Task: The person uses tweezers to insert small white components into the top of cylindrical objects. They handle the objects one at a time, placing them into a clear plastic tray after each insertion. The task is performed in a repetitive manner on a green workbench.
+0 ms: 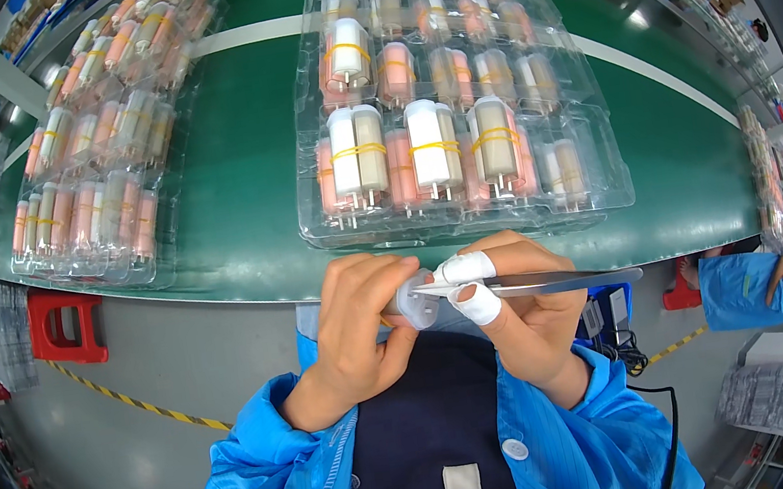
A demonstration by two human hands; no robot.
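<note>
My left hand (354,324) is closed round a small cylindrical piece with a translucent whitish end (420,310), held in front of my chest by the table edge. Most of its body is hidden behind my fingers. White coverings wrap the thumb and a fingertip of my right hand (531,315), which pinches a pair of metal tweezers (569,281). The tweezers point left, and their tips meet the face of the cylindrical piece. Just beyond my hands, a clear plastic tray (594,202) holds several white, pink and grey cylinders (433,145) bound with yellow bands, metal pins at their lower ends.
More filled clear trays (84,272) stand on the green work surface (235,186) at the left. A red stool (66,329) is on the floor at the left. To the right sits a person in blue (762,280); a black cable (672,425) hangs beside my right arm.
</note>
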